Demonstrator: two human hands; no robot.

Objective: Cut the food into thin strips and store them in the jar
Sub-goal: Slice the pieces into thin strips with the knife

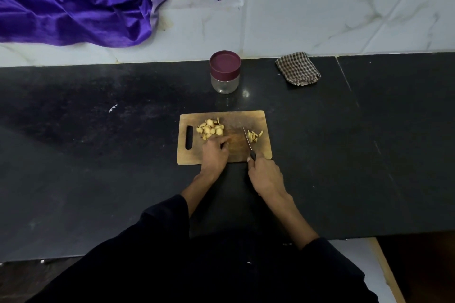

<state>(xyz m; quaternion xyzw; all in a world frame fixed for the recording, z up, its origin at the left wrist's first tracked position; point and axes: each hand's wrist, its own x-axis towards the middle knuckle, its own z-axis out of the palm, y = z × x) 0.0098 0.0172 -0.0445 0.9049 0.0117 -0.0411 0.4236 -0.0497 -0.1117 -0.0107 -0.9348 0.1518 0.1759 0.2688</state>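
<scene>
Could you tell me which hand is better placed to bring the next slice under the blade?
Left: the left hand rests beside the slices; the right hand holds the knife.

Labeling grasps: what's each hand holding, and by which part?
Right hand grips the knife by its handle. Left hand holds nothing; fingers rest on the cutting board.

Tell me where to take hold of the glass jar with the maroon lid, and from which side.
Take the clear glass jar with the maroon lid round its glass body below the lid, coming from the front, over the far edge of the wooden cutting board. It stands upright with bare black counter on both sides; the wall is close behind, so a rear approach is blocked. The round body suits a wrap-around grip.
</scene>
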